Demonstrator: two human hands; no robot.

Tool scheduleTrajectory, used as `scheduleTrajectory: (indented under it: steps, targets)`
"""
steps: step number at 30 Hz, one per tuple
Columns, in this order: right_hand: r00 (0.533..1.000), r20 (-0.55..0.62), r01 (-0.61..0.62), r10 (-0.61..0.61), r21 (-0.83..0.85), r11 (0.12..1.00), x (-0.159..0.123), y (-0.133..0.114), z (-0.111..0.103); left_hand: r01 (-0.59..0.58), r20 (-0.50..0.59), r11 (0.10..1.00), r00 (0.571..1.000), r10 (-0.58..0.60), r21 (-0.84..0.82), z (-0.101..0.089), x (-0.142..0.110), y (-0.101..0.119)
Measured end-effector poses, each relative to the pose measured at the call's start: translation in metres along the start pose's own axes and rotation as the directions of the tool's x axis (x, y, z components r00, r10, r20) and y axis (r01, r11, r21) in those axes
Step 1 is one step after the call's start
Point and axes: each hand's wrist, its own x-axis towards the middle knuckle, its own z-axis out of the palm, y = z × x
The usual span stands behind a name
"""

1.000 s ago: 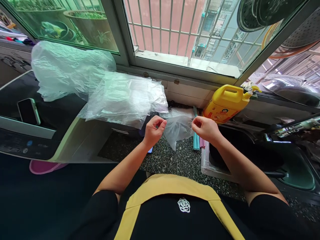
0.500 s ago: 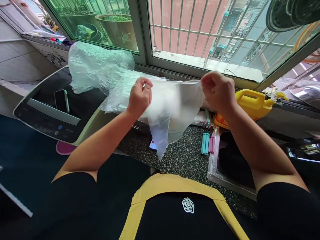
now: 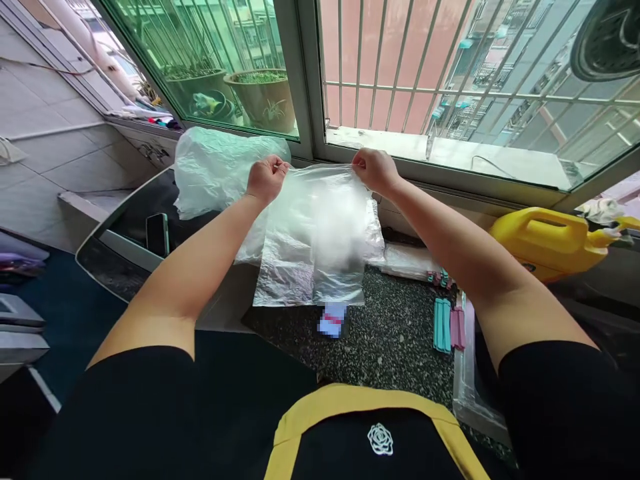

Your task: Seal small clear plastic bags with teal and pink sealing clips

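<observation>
Bottom edge nearest the body, the clear bag [image 3: 287, 270] hung below & btwn the hands, long axis running up to its top corners, one pinched by L hand [image 3: 265, 180], one by R hand [image 3: 376, 170], hands apart, abt. equally near.

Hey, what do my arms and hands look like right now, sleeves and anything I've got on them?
Your left hand and right hand are bare: no gloves, and I see no rings, watch or bracelets. Plain black short sleeves end on the upper arms, leaving both forearms uncovered. I can't make out any markings on the sleeves.
</observation>
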Motion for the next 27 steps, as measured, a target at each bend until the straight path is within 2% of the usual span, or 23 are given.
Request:
scheduleTrajectory:
  steps: [7,14,20,27]
  targets:
    - [0.987,0.086,-0.131,0.133,-0.036,0.991,0.041,0.010,0.048,0.079,0.047,0.975,0.995,-0.090,0.210,0.028,0.047,-0.038]
    - [0.966,0.136,-0.218,0.222,-0.037,0.975,0.050,0.033,0.091,0.132,0.161,0.904,0.964,-0.213,0.406,0.056,0.068,-0.051]
    - [0.948,0.171,-0.265,0.269,-0.045,0.963,0.046,0.043,0.102,0.188,0.155,0.843,0.941,-0.302,0.504,0.065,0.071,-0.057]
    - [0.929,0.219,-0.286,0.298,-0.086,0.954,0.041,0.045,0.097,0.194,0.169,0.808,0.926,-0.339,0.557,0.062,0.069,-0.060]
